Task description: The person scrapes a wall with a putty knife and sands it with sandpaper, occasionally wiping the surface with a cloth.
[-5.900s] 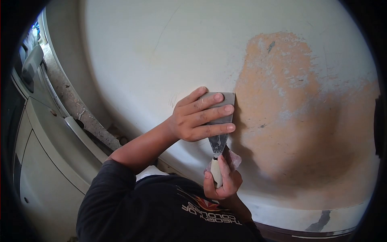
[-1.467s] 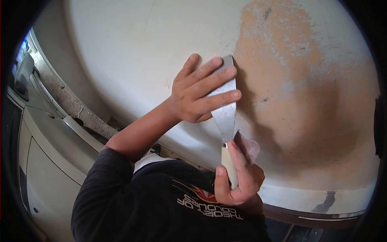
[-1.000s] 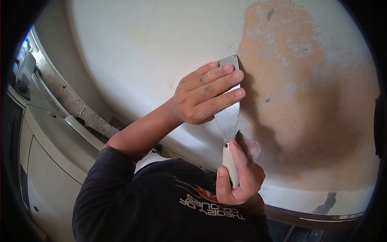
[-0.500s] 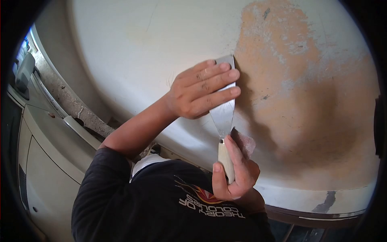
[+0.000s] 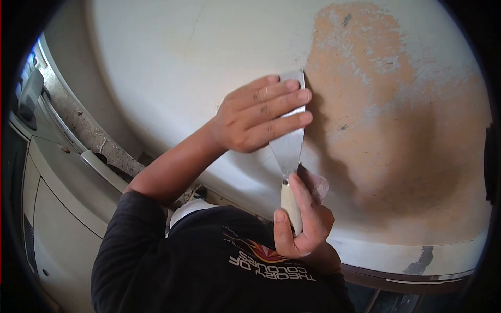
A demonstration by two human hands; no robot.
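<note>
A putty knife (image 5: pixel 287 154) with a wide steel blade and a pale wooden handle stands nearly upright in the view, blade up, against a curved off-white panel. My right hand (image 5: pixel 314 224) is closed round the handle, its index finger laid along it. Behind those fingers sticks out a pinkish, rough-looking sheet like sandpaper (image 5: pixel 316 189); how it is held is hidden. My left hand (image 5: pixel 261 115) lies flat across the blade with fingers stretched out and slightly apart, its thumb out of sight. Right of the blade, a tan filler patch (image 5: pixel 360 68) shows grey scuffs.
The curved off-white panel (image 5: pixel 162 57) fills most of the view. At left are a beige vehicle door (image 5: pixel 68 193) and a grey side mirror (image 5: pixel 31 96), with littered ground (image 5: pixel 78 112) between. A dark trim strip (image 5: pixel 412 284) runs along the panel's lower right edge.
Almost nothing differs. The putty knife's handle and my right hand sit a touch further left and up, while my left hand keeps its place on the blade.
</note>
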